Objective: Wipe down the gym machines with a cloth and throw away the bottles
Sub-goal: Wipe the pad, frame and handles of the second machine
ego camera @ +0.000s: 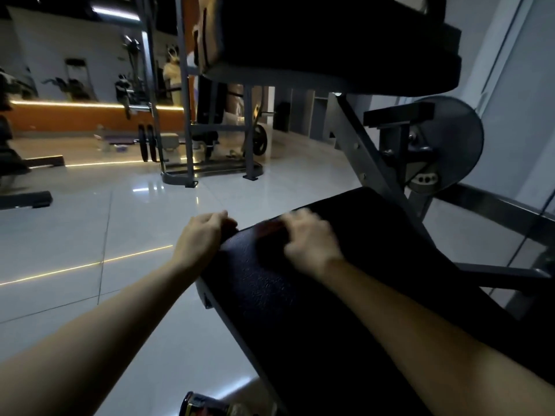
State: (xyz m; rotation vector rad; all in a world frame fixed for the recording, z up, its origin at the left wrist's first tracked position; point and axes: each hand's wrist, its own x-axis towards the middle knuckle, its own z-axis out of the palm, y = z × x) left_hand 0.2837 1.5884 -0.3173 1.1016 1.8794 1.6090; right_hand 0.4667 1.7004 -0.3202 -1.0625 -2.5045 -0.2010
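Two bare forearms reach in from the lower edge of the view toward the black seat pad (330, 280), uncovered along all that shows. The left hand (201, 235), at the pad's left corner, looks sharp, its fingers bare. The right hand (309, 235), over the pad's top, is smeared by blur.

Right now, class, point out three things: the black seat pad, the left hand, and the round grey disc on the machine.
seat pad (300, 310): head view, on its textured top surface.
left hand (200, 235): head view, on the back of the hand.
round grey disc (459, 132): head view, on its flat face.
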